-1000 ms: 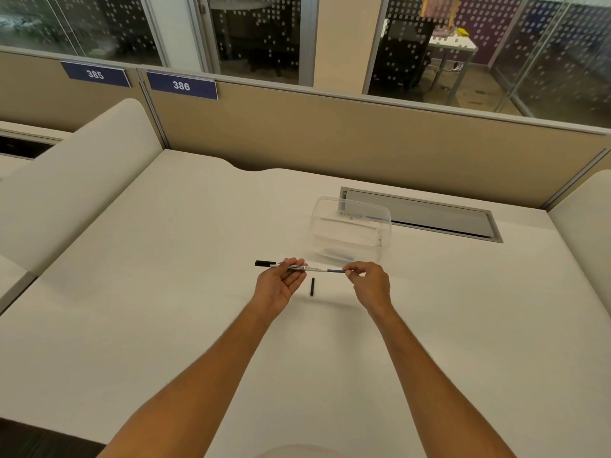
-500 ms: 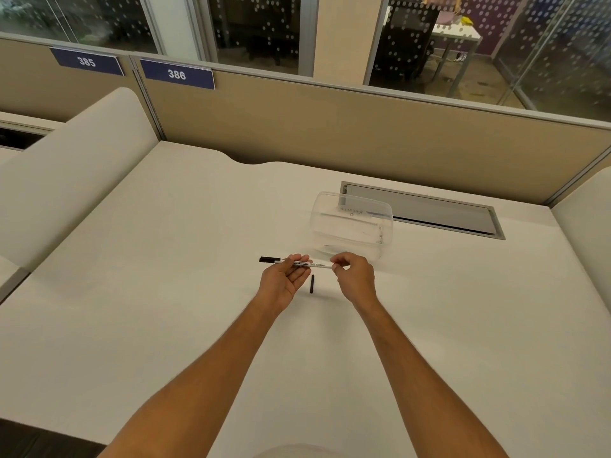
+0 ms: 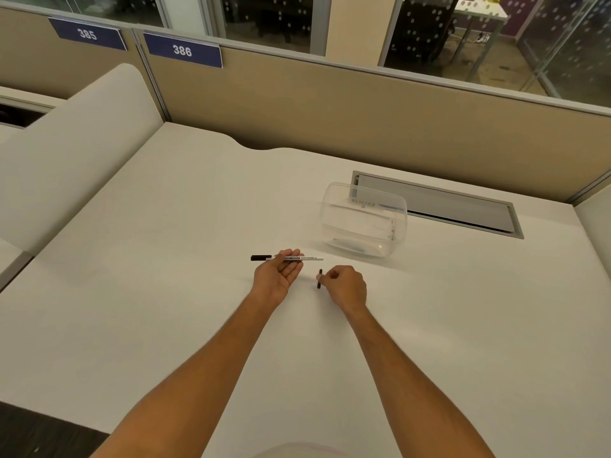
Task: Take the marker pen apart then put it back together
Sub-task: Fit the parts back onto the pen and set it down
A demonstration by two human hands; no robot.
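Since a moment ago, the right hand [image 3: 344,285] has left the marker pen [image 3: 287,258] and dropped to the small black end piece [image 3: 319,278] on the white desk [image 3: 165,292], apparently pinching it between curled fingertips. Palm up, the left hand [image 3: 279,274] cradles the pen with fingers loosely curled under it. Its barrel runs left to right, bare end pointing right, just above the nearer right hand.

Marker pen [image 3: 297,258] left of cap [image 3: 319,278]; container [image 3: 363,219] behind
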